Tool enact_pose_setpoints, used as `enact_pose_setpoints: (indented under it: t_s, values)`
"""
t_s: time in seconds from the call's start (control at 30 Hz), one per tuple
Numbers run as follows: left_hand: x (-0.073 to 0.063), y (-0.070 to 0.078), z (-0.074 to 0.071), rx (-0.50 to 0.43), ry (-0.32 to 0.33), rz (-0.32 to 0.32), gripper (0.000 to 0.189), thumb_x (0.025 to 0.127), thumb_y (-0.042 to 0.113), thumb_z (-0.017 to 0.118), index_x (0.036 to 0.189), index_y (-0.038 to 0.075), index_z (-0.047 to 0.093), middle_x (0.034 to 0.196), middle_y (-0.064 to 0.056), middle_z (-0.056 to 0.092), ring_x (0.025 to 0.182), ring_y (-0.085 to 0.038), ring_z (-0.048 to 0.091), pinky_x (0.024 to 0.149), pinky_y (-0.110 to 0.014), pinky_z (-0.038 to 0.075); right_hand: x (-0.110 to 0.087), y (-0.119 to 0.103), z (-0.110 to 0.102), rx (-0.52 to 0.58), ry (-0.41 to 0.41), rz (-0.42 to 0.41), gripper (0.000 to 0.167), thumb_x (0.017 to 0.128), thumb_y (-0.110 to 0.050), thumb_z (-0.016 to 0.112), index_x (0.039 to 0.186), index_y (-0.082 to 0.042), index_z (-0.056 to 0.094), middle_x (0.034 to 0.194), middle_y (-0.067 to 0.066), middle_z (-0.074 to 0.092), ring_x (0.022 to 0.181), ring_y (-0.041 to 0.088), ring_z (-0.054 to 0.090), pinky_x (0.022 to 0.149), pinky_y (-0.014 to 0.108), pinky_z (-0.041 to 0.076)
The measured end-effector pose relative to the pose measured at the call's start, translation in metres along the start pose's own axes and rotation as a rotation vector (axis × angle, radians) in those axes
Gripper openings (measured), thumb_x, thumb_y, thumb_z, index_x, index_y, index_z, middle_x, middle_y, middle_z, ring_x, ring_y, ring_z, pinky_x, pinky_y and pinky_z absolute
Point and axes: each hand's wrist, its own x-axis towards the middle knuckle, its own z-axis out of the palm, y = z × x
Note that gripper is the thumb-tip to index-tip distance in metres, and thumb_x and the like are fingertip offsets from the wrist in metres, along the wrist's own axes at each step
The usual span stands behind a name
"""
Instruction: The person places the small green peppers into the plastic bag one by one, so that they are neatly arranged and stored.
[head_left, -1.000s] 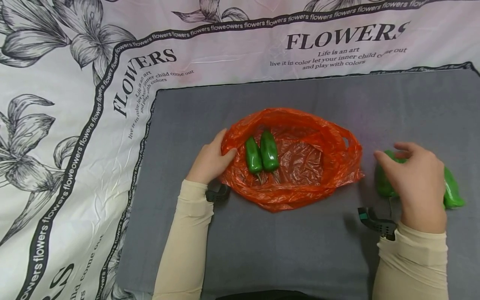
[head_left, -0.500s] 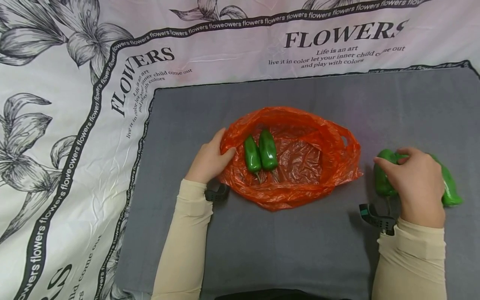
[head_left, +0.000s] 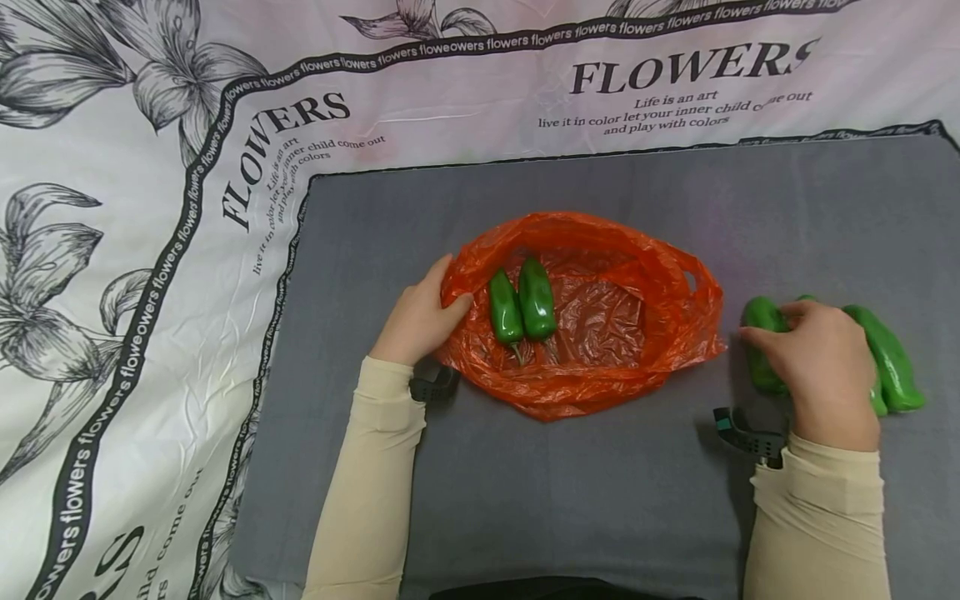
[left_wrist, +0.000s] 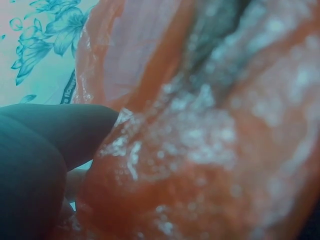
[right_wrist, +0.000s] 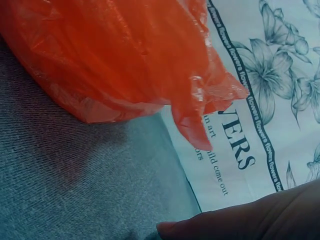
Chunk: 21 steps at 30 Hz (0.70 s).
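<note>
An orange-red plastic bag [head_left: 592, 392] lies mouth-up on the grey cloth, with two green peppers [head_left: 537, 300] inside at its left. My left hand [head_left: 420, 321] pinches the bag's left rim, thumb inside and fingers behind the plastic. Close up, the left wrist view shows the crinkled bag [left_wrist: 200, 150] against the thumb [left_wrist: 60, 130]. To the right of the bag, my right hand [head_left: 828, 362] grips a green pepper [head_left: 763, 350] between thumb and fingers. Another pepper [head_left: 888, 358] lies beside that hand, and one more is mostly hidden under it.
Grey cloth [head_left: 525, 500] covers the work area. White fabric [head_left: 450, 108] printed with black flowers and lettering borders it at the back and left. A bag handle hole is visible at the bag's right end.
My right hand has come down onto the peppers and shifted slightly left, its fingers closing on the leftmost one, which moved slightly left too. The left hand and bag stay put.
</note>
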Motion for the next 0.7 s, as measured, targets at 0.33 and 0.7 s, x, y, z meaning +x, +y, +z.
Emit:
enact_pose_setpoints:
  t_s: [0.33,0.7]
  values:
    - [-0.0008,-0.0003,-0.0003,-0.005,-0.006,-0.002,0.076,0.104,0.038,0.058,0.167,0.011,0.027,0.154,-0.018,0.054,0.124,-0.035,0.065,0.106,-0.051,0.050,0.0000,-0.0042,0.0043,-0.002,0.031,-0.045,0.046,0.094,-0.039,0.073,0.109,0.003,0.065,0.072,0.013,0.055,0.075,0.036,0.055,0.053,0.037,0.038]
    - [-0.0015,0.0022,-0.0014,-0.007,-0.008,0.000,0.076,0.104,0.038,0.059,0.167,0.010,0.027,0.153,-0.019,0.055,0.122,-0.035,0.066,0.106,-0.051,0.051,0.0007,-0.0024,0.0049,0.016,0.038,-0.019,0.066,0.097,-0.048,0.067,0.135,0.005,0.061,0.113,0.029,0.067,0.091,0.044,0.062,0.054,0.036,0.042]
